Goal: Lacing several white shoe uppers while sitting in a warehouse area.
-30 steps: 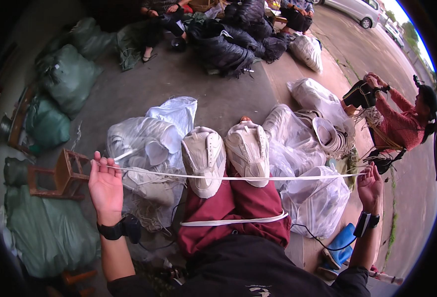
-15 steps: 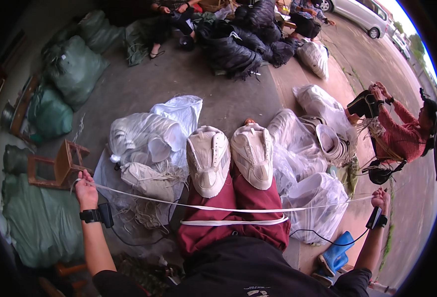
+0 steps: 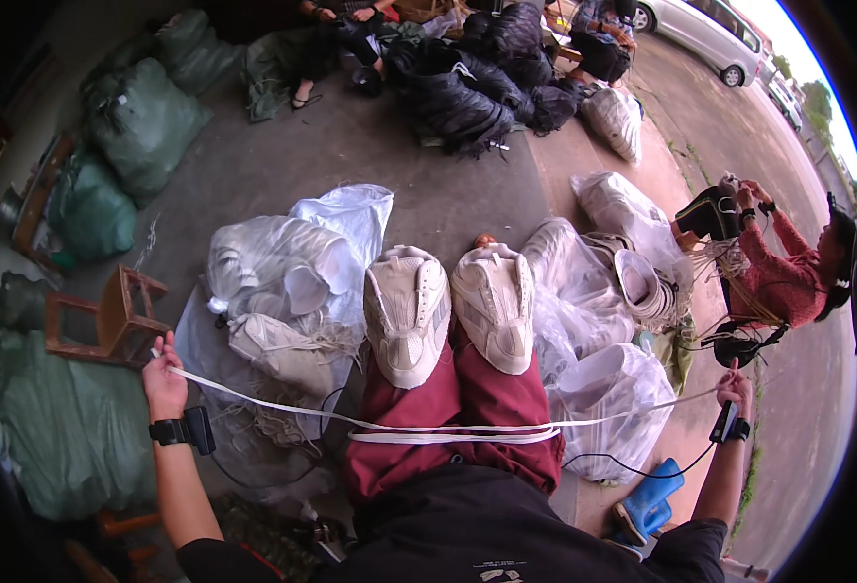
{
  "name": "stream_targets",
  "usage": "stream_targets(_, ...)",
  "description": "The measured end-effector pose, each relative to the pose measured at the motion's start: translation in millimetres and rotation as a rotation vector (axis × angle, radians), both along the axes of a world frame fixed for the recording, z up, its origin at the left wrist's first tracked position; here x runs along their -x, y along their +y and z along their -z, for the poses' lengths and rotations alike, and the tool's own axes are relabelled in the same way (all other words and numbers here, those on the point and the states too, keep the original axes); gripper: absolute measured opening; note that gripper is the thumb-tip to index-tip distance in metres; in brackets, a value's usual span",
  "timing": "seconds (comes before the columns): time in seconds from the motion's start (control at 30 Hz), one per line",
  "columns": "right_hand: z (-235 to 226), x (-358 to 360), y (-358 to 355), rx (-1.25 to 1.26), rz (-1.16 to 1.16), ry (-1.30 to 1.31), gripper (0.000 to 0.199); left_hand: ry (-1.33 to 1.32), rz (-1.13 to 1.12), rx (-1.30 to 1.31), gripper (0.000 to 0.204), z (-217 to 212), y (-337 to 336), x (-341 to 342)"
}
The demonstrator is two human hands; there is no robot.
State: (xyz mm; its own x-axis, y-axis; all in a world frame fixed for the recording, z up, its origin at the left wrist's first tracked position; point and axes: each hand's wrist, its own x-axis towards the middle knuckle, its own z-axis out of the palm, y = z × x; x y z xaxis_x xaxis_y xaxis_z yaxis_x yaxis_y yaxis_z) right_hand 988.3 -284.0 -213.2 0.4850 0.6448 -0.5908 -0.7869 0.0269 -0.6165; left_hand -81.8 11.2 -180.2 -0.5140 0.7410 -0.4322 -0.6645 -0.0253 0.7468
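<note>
Lowered since the earlier frames, a white lace [image 3: 448, 428] is now lying across the maroon trousers [image 3: 390, 471], just beside other white laces [image 3: 458, 438]. Head view: left hand [image 3: 165, 381] is pinching one end, right hand [image 3: 736, 391] the other, both spreading wide; two beige shoes [image 3: 409, 316] are resting on the legs beyond.

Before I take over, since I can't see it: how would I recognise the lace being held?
Find the red trousers at the lower middle. A white lace crosses them, stretching from left hand to right hand. The laces just below show only on the trousers; this one reaches far past both sides.
</note>
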Motion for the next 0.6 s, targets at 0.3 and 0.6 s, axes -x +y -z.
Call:
stream_targets(0.3, -126.2, 287.4, 180.4, -0.291, -0.388, 0.066, 0.035, -0.059, 0.764, -0.243, 0.032, -75.3, 1.6, -236.2)
stream_targets(0.6, -119.9, 456.8, 212.6, -0.232, -1.231, -0.073, 0.027, -0.519, 1.404, -0.004, 0.040, -41.6, -45.9, -372.5)
